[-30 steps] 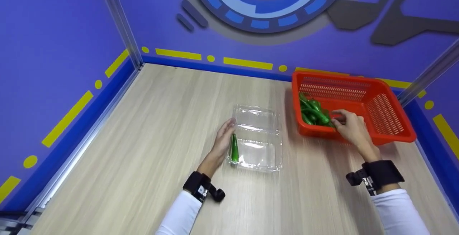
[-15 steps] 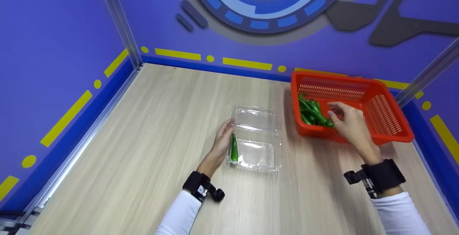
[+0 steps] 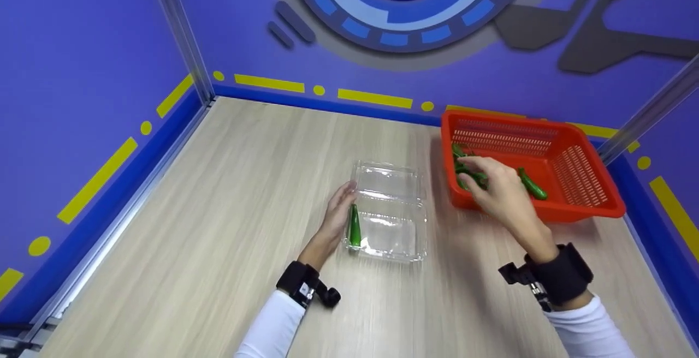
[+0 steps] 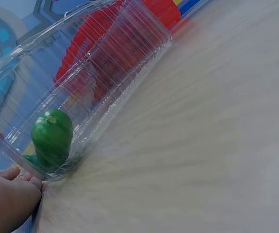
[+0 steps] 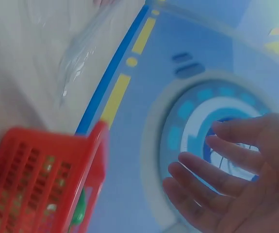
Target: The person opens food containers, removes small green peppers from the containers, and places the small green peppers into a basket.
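Note:
My left hand (image 3: 336, 213) holds the left side of a clear plastic clamshell box (image 3: 390, 235), which lies unfolded on the table. One green pepper (image 3: 355, 226) lies lengthwise inside, along the box's left wall; in the left wrist view its rounded stem end (image 4: 52, 131) faces the camera. Over the left part of a red basket (image 3: 584, 210) hovers my right hand (image 3: 505, 191), fingers spread apart and holding nothing in the right wrist view. Beneath it is a pile of green peppers (image 3: 458, 151), partly hidden by the hand. Another green pepper (image 3: 531, 184) lies apart on the basket floor.
The wooden table (image 3: 262, 183) is bounded by a blue back wall (image 3: 382, 74) and side panels. The basket stands at the back right, close to the wall, its slotted sides rising around the peppers. Bare tabletop separates box and basket.
My right hand has moved left across the basket, from the pile's right edge to above the pile. A separate pepper now shows to its right. My left hand and the box stay put.

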A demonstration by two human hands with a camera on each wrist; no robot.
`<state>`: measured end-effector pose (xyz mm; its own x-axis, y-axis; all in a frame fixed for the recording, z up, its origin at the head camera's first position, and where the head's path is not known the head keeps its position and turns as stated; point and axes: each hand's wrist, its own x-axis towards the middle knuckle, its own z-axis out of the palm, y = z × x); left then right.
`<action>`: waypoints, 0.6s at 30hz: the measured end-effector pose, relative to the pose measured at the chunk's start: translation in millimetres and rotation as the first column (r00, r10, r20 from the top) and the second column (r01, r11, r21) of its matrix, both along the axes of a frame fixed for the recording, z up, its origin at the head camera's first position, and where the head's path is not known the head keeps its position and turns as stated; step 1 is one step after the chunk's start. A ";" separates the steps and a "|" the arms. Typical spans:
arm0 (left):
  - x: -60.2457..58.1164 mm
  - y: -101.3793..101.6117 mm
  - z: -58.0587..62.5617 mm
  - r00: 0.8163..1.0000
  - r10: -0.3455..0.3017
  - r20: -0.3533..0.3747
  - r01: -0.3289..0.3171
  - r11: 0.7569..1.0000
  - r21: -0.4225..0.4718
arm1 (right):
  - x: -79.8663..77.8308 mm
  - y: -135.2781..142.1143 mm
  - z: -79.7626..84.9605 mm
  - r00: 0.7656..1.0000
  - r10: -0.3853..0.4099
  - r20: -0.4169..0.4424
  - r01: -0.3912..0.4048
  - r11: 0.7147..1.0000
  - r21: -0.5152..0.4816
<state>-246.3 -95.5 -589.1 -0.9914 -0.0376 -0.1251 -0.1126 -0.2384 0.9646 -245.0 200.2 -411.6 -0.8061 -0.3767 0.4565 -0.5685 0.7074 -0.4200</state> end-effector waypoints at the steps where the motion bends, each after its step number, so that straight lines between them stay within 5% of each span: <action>1: 0.1 0.0 0.3 1.000 -0.001 0.002 0.001 1.000 -0.005 | 1.7 -4.8 -1.0 1.000 0.013 0.001 -0.013 1.000 -0.002; 8: -1.5 2.7 1.5 1.000 -0.014 -0.002 0.014 1.000 -0.016 | 16.6 -42.7 -21.0 0.995 0.095 0.015 -0.095 0.995 -0.030; 18: -1.5 0.4 2.8 1.000 0.008 0.005 -0.008 1.000 0.006 | 38.6 -89.1 -84.0 0.940 0.242 0.241 -0.231 0.970 -0.072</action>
